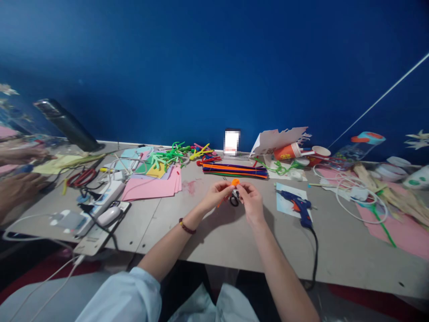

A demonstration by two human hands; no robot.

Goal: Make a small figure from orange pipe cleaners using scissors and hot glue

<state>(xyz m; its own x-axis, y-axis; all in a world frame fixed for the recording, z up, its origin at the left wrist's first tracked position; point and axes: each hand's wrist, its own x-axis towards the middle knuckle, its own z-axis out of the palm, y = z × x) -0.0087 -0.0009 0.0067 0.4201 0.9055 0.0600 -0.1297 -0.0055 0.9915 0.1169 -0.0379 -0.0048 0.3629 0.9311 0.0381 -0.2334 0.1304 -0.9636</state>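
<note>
Between the fingertips of my left hand (218, 196) and my right hand (251, 202) is an orange pipe cleaner (236, 182), bent into a small rounded clump. Both hands are closed on it, just above the table. A pair of dark-handled scissors (234, 199) shows below and between the hands, partly hidden by the fingers; its blades cannot be made out. Beyond the hands lies a bundle of pipe cleaners (234, 170) in purple, orange, red and green. A blue glue gun (296, 203) rests to the right on a light blue sheet.
Pink paper sheets (150, 188) and green pipe-cleaner shapes (170, 155) lie left. A power strip (100, 208) with cables is nearer the left edge. A lit phone (232, 142) leans on the blue wall. Paper cups (287, 152) lie right. Another person's hands (25, 192) are far left.
</note>
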